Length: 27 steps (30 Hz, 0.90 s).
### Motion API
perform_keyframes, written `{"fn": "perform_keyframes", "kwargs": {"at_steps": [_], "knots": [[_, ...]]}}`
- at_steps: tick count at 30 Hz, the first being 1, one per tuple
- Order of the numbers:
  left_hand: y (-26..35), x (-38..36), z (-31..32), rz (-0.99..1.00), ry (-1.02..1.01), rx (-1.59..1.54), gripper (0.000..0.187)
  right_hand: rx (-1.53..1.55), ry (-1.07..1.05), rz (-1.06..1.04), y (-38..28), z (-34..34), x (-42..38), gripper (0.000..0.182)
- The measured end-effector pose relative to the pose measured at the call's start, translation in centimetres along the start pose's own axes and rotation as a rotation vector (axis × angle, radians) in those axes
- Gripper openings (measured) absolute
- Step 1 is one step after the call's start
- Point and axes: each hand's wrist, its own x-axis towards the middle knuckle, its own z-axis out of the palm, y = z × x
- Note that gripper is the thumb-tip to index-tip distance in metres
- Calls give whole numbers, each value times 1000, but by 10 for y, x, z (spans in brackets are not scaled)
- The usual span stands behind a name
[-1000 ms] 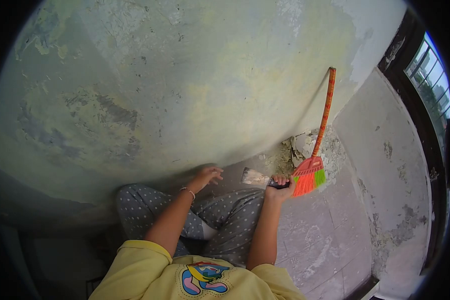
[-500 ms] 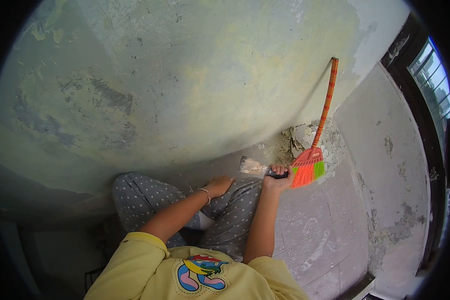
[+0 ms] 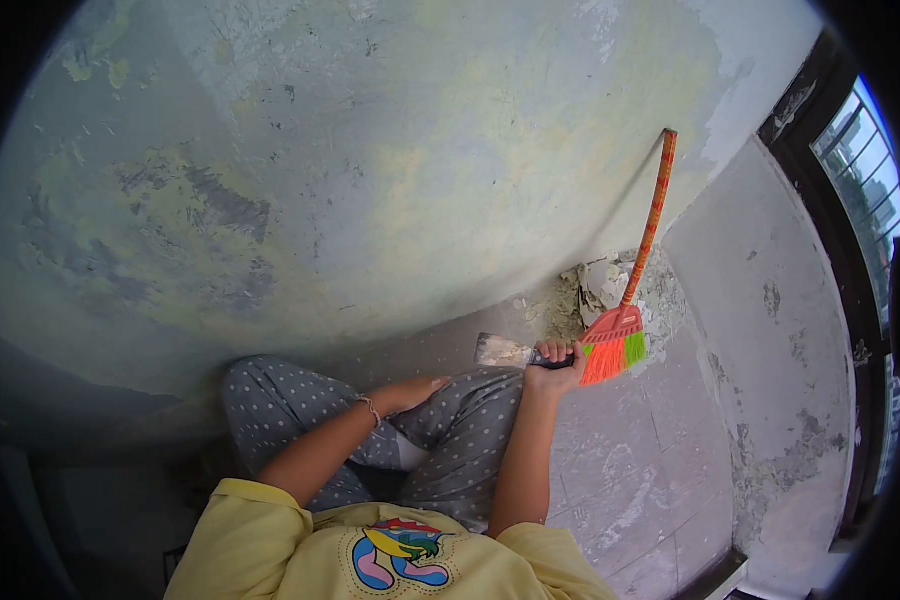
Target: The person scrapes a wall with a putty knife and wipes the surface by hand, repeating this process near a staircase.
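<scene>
My right hand (image 3: 556,367) is closed around the dark handle of a putty knife (image 3: 503,352). Its wide, stained blade points left, above my bent knee. My left hand (image 3: 410,393), with a bracelet on the wrist, lies flat over my leg in grey polka-dot trousers (image 3: 470,412); it holds nothing that I can see. Just beyond my right hand stands a broom (image 3: 650,225) with an orange patterned handle and orange and green bristles (image 3: 606,360). The broom leans against the wall.
A patchy, scraped wall (image 3: 370,170) rises in front of me. Peeling plaster (image 3: 602,280) shows low in the corner behind the broom. At the right are a second worn wall (image 3: 770,320) and a dark-framed barred window (image 3: 865,160). The floor (image 3: 620,470) has white smears.
My left hand has drawn back to the left and slightly down along my leg. My right hand keeps its grip on the putty knife, with its blade now turned closer to level.
</scene>
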Motion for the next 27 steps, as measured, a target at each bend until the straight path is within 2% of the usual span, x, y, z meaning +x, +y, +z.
{"fn": "perform_keyframes", "kwargs": {"at_steps": [1, 2, 4, 5, 7, 9, 10, 13, 14, 19, 20, 22, 23, 25, 26, 27], "knots": [[-6, -1, -5, 57, -67, -84, 51, -10, -21, 29, -2, -2, -1, 20], [0, -7, -18, 68, -43, -71, 51, -45, -3, 24, 0, -1, 1, 25], [31, -37, -47, 186, -67, 169, 40, -77, -27, 7, 0, 4, -2, 29], [55, -58, -64, 192, -49, 184, 40, -124, -20, -18, 0, 4, -4, 33], [119, -107, -105, 563, 142, 612, 32, -130, -22, -25, -2, 4, -6, 35], [167, -148, -143, 800, 520, 860, 29, -139, -22, -29, 0, 4, -4, 38], [197, -177, -161, 816, 699, 915, 30, -159, 4, -28, 1, 4, -4, 38], [251, -247, -200, 768, 1325, 1122, 43, -200, 53, -21, 6, 5, -4, 36], [249, -248, -208, 775, 1328, 1128, 43, -220, 65, -6, 8, 4, -2, 35], [218, -204, -238, 296, 1639, 1521, 70, -278, 63, 12, 12, 0, -2, 34], [214, -201, -237, 298, 1649, 1514, 70, -298, 71, 18, 13, 0, -4, 33], [212, -196, -233, 385, 1480, 1439, 74, -309, 70, 10, 12, 2, -3, 33], [216, -201, -230, 398, 1485, 1438, 74, -316, 51, 12, 11, 1, -4, 32], [225, -217, -220, 348, 1349, 1412, 77, -315, 26, 5, 10, 1, -5, 32], [223, -220, -213, 357, 1357, 1412, 77, -319, 36, -6, 11, 2, -7, 32], [218, -223, -204, 513, 1225, 1598, 78, -323, 47, -16, 11, 3, -7, 32]]}}
